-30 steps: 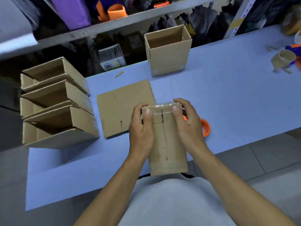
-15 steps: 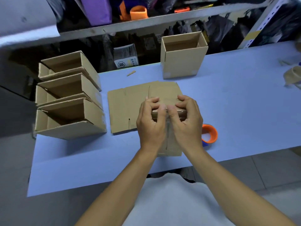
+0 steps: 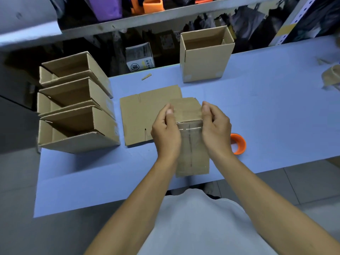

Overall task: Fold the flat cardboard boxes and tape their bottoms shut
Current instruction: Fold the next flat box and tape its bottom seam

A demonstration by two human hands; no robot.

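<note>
At the far left I see three folded boxes (image 3: 77, 107) of plain brown corrugated card, lying on their sides in a stack at the table's edge, open mouths turned my way; just right of them a flat box (image 3: 141, 116) lies unfolded on the smooth blue table (image 3: 266, 111), slots cut into its edges; over it my left hand (image 3: 166, 133) grips the left side of the box (image 3: 191, 137) I am working on, fingers curled round the edge, thumb on the upper face; the box is held between both hands above the table's near edge, its taped bottom facing me, glossy clear tape running down the centre seam and wrapping over the top corner; my right hand (image 3: 215, 129) grips its right side the same way; behind it an upright box (image 3: 206, 57) stands open-topped; just right of my right hand sits an orange tape roll (image 3: 238, 144), round and smooth.
</note>
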